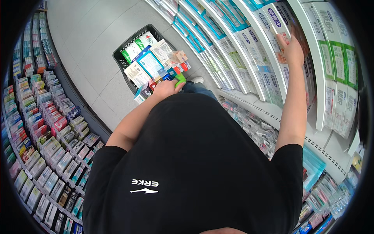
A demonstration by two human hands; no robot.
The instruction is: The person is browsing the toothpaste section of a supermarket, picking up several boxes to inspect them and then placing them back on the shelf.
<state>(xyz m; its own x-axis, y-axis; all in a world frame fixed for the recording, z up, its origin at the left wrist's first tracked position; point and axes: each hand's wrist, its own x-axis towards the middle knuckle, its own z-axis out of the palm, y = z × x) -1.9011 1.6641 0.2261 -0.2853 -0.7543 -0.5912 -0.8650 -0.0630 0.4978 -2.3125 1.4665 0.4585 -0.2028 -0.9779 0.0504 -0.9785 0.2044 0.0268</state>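
My left hand (166, 90) is closed around the green handle (180, 79) of a black plastic shopping basket (120, 63). The basket is heaped with packaged goods, among them a green-and-white soft pack (139, 46), a blue-edged white box (149, 63) and several small cartons. At the shelf on the right, my right hand (293, 54) reaches in among white packages with purple labels (274, 18). Its thumb and fingers are apart, beside an orange-brown package (281, 57). Whether the fingertips touch a package is hard to tell.
White shelves (320, 102) with price strips rise along the right, holding green-and-white packs (339, 61). A low display rack (58, 122) of small packaged goods curves down the left. Grey floor tiles (87, 38) lie between them. A white shoe (197, 79) shows beside the basket.
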